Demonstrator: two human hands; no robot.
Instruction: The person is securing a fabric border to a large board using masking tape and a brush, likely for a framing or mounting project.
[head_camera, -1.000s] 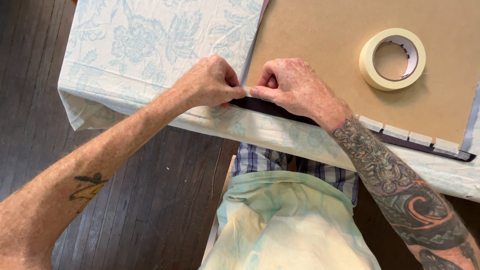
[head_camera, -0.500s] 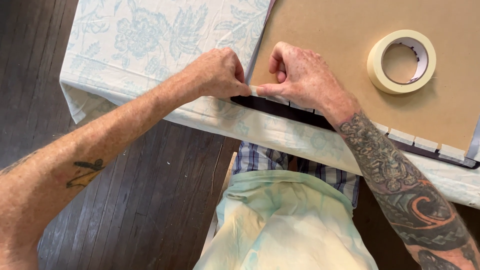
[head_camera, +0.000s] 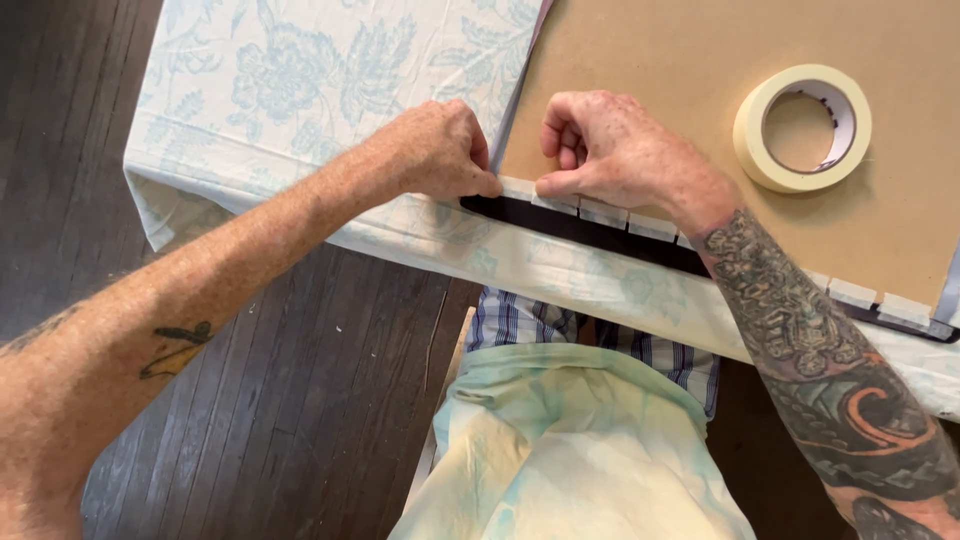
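Brown board: a flat sheet of brown board (head_camera: 690, 60) lies on a table covered by a pale blue floral cloth (head_camera: 300, 80), seen from the head camera looking straight down.
Dark strip: a narrow black strip (head_camera: 600, 232) runs along the board's near edge, fixed by a row of short masking-tape tabs (head_camera: 650, 226) set side by side.
Left hand: the left hand (head_camera: 435, 150) is curled, its fingertips pressing the end tape piece (head_camera: 517, 187) at the board's near left corner.
Right hand: the right hand (head_camera: 615, 145) is loosely clenched, thumb and forefinger pinching down on the same tape piece, just beside the left hand's fingertips.
Tape roll: a roll of cream masking tape (head_camera: 802, 128) lies flat on the board, well apart from both hands, to the right; the brown board shows through its hollow core.
Foreground: a pale green-and-yellow apron (head_camera: 570, 450) over a blue checked shirt (head_camera: 530, 325) fills the lower middle of the view.
Floor: dark wooden planks (head_camera: 300, 400) show below the table edge.
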